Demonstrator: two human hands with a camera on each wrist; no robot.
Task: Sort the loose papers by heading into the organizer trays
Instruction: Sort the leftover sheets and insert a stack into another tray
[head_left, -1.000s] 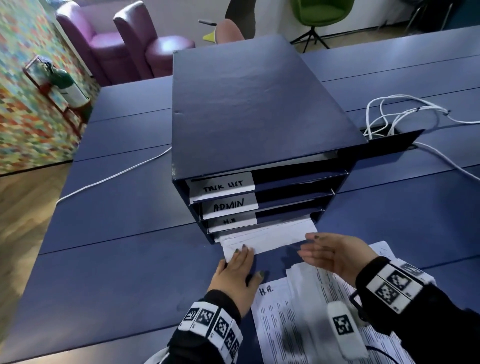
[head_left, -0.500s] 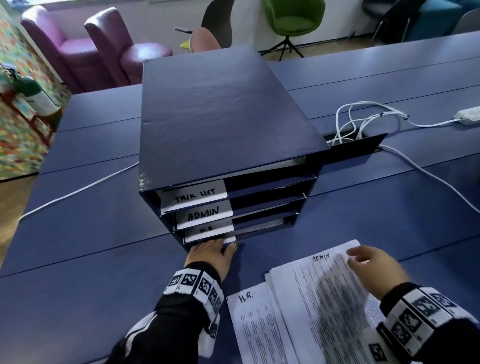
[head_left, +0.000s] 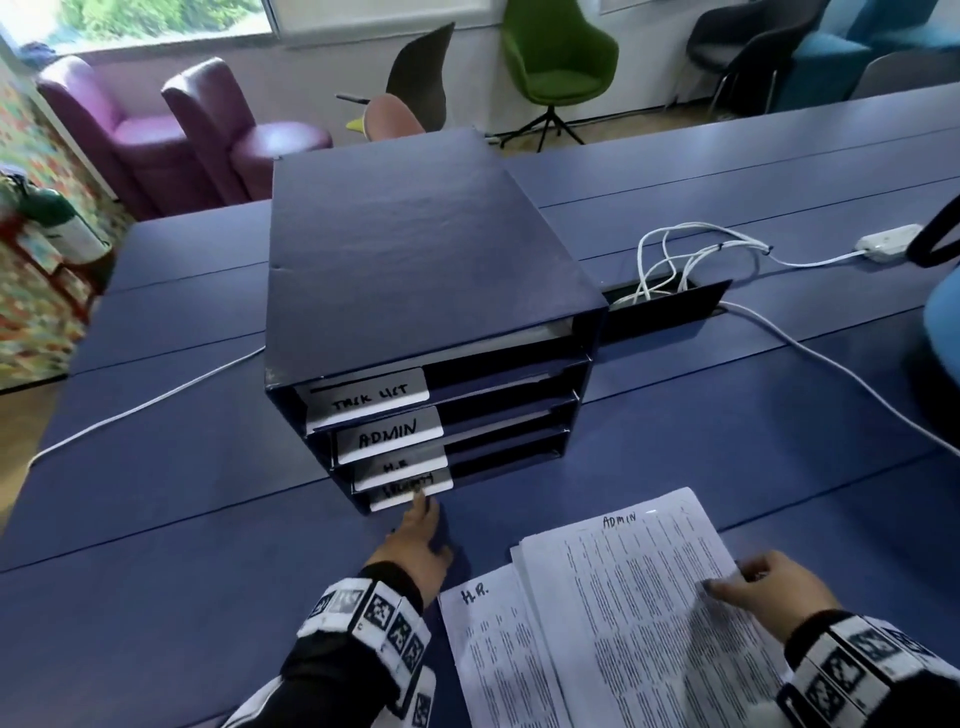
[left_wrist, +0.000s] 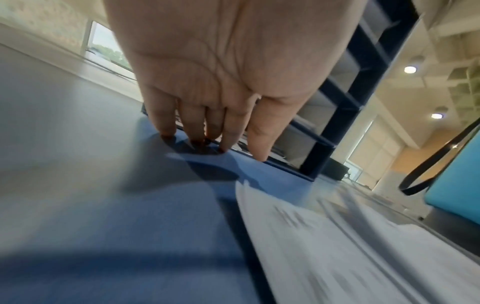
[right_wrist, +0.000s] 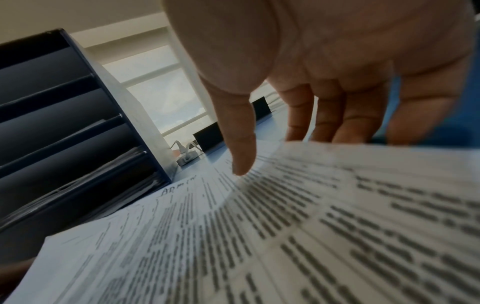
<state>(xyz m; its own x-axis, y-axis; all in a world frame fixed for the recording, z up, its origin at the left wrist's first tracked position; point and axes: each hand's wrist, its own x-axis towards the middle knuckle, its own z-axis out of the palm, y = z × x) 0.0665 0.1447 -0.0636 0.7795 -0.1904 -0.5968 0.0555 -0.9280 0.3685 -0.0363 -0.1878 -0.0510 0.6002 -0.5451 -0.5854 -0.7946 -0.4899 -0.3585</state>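
The dark blue organizer (head_left: 415, 249) stands mid-table with trays labelled TASK LIST, ADMIN, H.R. and a bottom label I cannot read. My left hand (head_left: 421, 506) lies flat, fingers straight, tips at the bottom tray's front edge (left_wrist: 215, 144); it holds nothing. Before me lies a paper stack: the ADMIN sheet (head_left: 623, 587) on top, an H.R. sheet (head_left: 483, 639) showing to its left. My right hand (head_left: 727, 584) pinches the ADMIN sheet's right edge. In the right wrist view the thumb (right_wrist: 241, 164) rests on top, the fingers sit behind the raised edge, and the ADMIN sheet (right_wrist: 233, 236) bows upward.
White cables (head_left: 675, 254) coil out of a hatch (head_left: 665, 306) right of the organizer and run to an adapter (head_left: 888, 241). Another white cable (head_left: 156, 400) crosses the table's left side. A blue chair (head_left: 943, 322) stands at the right edge.
The sheet sticking out of the bottom tray has gone fully in. My left hand has drawn back slightly from the tray. My right hand has shifted to the ADMIN sheet's right edge and taken hold.
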